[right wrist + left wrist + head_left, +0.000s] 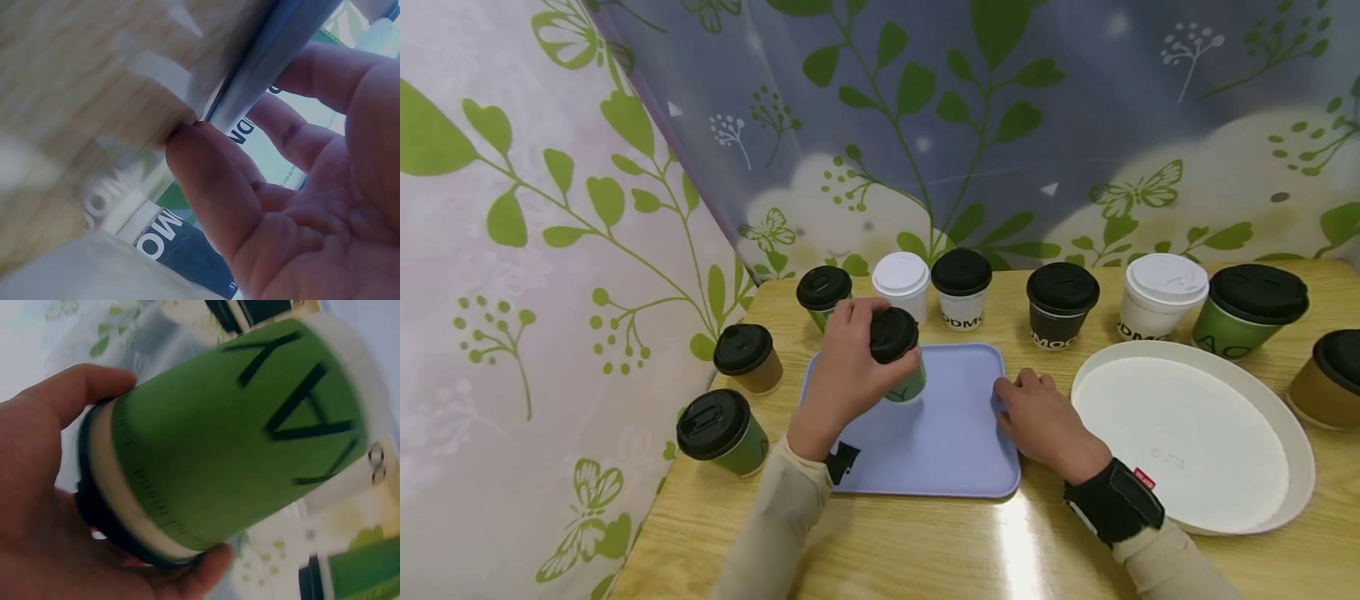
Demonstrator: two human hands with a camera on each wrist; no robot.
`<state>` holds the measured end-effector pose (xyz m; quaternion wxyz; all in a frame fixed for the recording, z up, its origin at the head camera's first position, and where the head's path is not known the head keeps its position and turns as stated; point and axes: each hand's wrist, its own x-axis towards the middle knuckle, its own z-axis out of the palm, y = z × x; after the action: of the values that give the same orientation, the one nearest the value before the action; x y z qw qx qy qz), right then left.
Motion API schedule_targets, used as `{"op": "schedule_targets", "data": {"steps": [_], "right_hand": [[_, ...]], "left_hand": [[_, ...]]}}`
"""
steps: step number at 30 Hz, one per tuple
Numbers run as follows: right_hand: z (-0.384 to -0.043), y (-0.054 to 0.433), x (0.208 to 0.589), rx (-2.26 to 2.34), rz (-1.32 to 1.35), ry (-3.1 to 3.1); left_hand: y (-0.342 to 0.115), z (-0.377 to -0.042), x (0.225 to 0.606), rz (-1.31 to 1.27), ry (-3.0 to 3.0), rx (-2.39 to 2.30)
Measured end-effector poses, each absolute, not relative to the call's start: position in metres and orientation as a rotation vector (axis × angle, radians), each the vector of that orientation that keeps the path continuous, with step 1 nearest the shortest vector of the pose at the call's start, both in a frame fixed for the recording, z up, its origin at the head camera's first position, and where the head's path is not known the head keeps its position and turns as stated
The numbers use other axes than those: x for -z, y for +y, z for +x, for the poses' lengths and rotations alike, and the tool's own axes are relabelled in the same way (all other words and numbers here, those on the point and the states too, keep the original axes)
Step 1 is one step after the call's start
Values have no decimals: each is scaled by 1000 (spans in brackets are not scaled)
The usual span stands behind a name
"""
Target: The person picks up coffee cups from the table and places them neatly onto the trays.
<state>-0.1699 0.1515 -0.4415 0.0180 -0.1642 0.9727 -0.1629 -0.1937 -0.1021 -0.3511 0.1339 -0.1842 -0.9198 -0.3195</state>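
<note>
Cup in the left hand, green with a black lid, fingers wrapped round its top so it hangs tilted over the blue tray; I can't tell whether its base touches. Right hand rests on the tray's right edge, fingers relaxed, gripping nothing, likely steadying it. Just right, a white plate lies flat on the table. At the left edge, a green cup and a brown cup stand upright. Farther back, a row of lidded cups lines up along the leafy curtain, within easy reach.
</note>
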Motion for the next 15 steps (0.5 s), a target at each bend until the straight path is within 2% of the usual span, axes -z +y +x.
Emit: {"op": "schedule_targets", "data": {"steps": [8, 15], "right_hand": [[-170, 151, 441, 498, -488, 3006], [-171, 151, 442, 502, -492, 3003]], "left_hand": [[-127, -205, 342, -254, -2838, 847], [-143, -214, 347, -119, -2866, 822]]}}
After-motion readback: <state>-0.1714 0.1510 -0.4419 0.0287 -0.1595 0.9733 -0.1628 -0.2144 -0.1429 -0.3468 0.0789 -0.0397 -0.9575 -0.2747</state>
